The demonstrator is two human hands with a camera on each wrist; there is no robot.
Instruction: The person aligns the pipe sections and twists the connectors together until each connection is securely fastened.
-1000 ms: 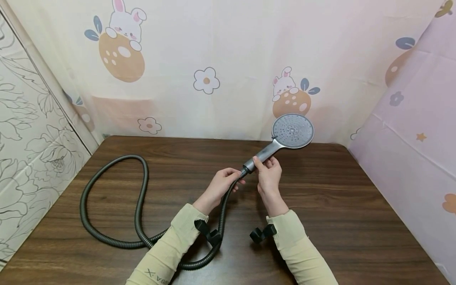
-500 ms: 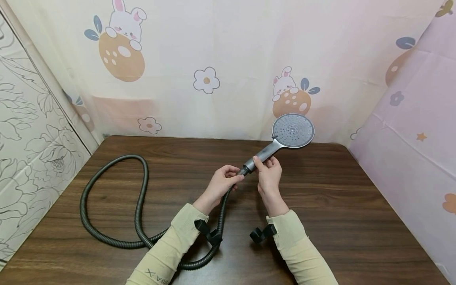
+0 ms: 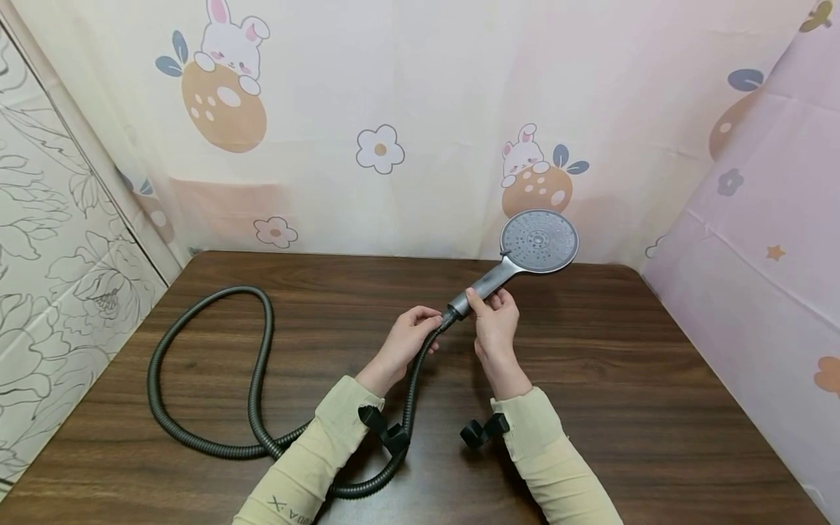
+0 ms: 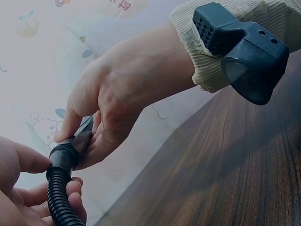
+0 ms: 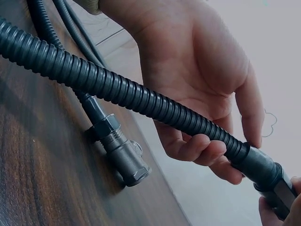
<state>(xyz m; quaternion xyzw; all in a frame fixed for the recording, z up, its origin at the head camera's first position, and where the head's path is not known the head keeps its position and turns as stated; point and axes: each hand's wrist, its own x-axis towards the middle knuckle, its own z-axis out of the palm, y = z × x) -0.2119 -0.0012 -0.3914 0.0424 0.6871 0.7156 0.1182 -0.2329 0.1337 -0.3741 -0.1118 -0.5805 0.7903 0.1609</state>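
Note:
A grey shower head [image 3: 539,241] with a round nozzle face is held tilted above the far right of the table, in the head view. My right hand [image 3: 496,324] grips its handle [image 3: 492,281] near the lower end, thumb on top. My left hand [image 3: 405,343] pinches the connector [image 5: 256,165] where the dark ribbed hose [image 5: 117,89] meets the handle. In the right wrist view the left thumb lies on one side of this connector, with the fingers curled under the hose. The left wrist view shows both hands close together at the joint.
The hose's slack lies in a loop [image 3: 154,379] on the left of the wooden table [image 3: 623,408]. A metal fitting [image 5: 124,155] ends the hose on the tabletop. Patterned curtains [image 3: 446,109] hang behind the table, and each wrist carries a black camera [image 3: 485,430].
My left thumb and fingers have shifted around the connector, the thumb moving forward and then back. My right hand and the shower head have stayed in place.

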